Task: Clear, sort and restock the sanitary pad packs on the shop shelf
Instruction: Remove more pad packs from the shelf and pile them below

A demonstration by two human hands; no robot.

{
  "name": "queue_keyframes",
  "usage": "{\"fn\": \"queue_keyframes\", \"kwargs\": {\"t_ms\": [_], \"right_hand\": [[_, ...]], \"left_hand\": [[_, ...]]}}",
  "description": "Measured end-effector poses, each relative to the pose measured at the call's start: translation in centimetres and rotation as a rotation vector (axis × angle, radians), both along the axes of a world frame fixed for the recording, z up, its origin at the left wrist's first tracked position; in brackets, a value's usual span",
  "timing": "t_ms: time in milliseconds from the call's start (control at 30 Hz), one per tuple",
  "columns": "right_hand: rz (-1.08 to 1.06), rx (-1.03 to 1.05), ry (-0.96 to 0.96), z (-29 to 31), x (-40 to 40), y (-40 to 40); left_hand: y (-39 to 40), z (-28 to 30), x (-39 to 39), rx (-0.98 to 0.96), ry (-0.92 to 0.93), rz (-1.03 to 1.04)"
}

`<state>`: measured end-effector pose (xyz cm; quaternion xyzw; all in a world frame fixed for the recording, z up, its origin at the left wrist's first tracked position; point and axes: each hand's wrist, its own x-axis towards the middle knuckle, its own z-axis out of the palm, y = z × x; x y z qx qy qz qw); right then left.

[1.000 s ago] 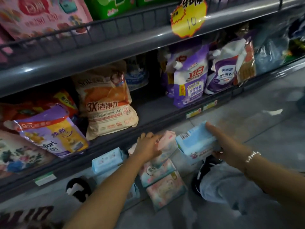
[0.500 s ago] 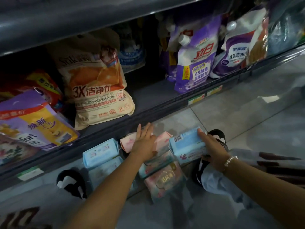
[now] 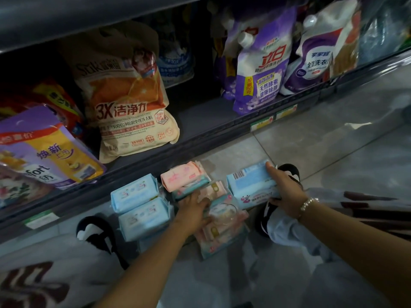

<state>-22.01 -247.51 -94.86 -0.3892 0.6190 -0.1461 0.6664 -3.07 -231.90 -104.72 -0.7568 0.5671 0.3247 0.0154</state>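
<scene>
Sanitary pad packs lie on the tiled floor below the bottom shelf. Two light blue packs (image 3: pixel 140 204) sit side by side at the left. A pink pack (image 3: pixel 183 177) lies on top of a pile of pink and teal packs (image 3: pixel 222 227) in the middle. My left hand (image 3: pixel 192 211) rests on that pile, fingers spread over the packs. My right hand (image 3: pixel 285 190) grips a large blue pack (image 3: pixel 250 185) with a barcode, thumb under its near side, low over the floor at the right of the pile.
The bottom shelf (image 3: pixel 200 121) holds detergent bags: an orange one (image 3: pixel 131 101), purple pouches (image 3: pixel 259 70) and a purple-yellow bag (image 3: pixel 42 150). My black-and-white shoes (image 3: pixel 95 232) flank the packs. Grey floor tiles (image 3: pixel 333 141) stretch to the right.
The view dropped lower toward the floor. My left hand slid from the pink pack down onto the pile. My right hand lowered the blue pack beside the pile.
</scene>
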Motion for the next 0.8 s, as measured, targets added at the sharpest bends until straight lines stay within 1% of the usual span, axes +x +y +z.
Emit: {"fn": "queue_keyframes", "kwargs": {"t_ms": [100,200,300,333,400,500,633,700,800], "right_hand": [[0.023,-0.024,0.042,-0.9,-0.2,0.1],[0.044,-0.041,0.073,-1.5,-0.3,0.2],[0.061,-0.023,0.093,-1.8,-0.2,0.2],[0.066,-0.022,0.101,-1.8,-0.1,0.2],[0.08,-0.023,0.112,-1.9,0.0,0.1],[0.087,-0.022,0.106,-1.8,0.2,-0.1],[0.084,-0.008,0.073,-1.5,0.3,0.1],[0.088,-0.01,0.064,-1.3,0.5,0.4],[0.083,0.001,0.055,-1.4,0.6,0.8]], "left_hand": [[-0.1,-0.4,-1.3,0.01,0.068,0.152],[-0.1,-0.8,-2.9,-0.005,0.042,0.145],[0.0,-1.3,-3.4,-0.041,0.059,0.139],[0.0,-1.3,-3.4,-0.049,0.039,0.114],[0.2,-1.1,-3.0,-0.048,-0.057,0.049],[0.9,-0.9,-1.4,-0.069,-0.195,0.061],[1.4,-0.3,0.1,-0.084,-0.204,0.116],[1.3,0.4,0.5,-0.211,-0.169,0.163],[0.4,0.9,1.3,-0.51,-0.236,0.32]]}}
